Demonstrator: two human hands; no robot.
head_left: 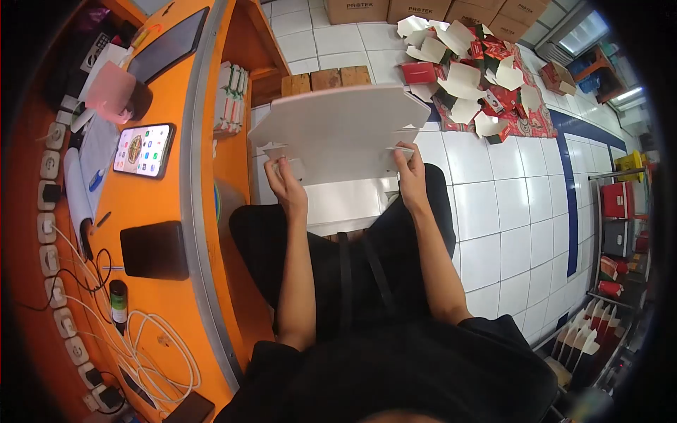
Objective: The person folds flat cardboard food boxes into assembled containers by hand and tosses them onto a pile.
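Observation:
A flat white cardboard box blank (338,130) with slits and cut corners is tilted up in front of my knees. My left hand (288,187) is closed on its lower left edge, near a small flap. At the lower right edge, the fingers of my right hand (411,178) pinch another flap. A pale, flat surface (342,204) shows below the blank, between my legs; I cannot tell what it is. The blank partly hides a wooden slatted piece (326,77) behind it.
On the left, an orange counter (169,204) holds a phone (144,150), a black case (154,250) and a white cable (159,338). Many folded red-and-white boxes (462,77) are piled on a red sheet (539,120) at the back right. A rack (599,233) stands far right.

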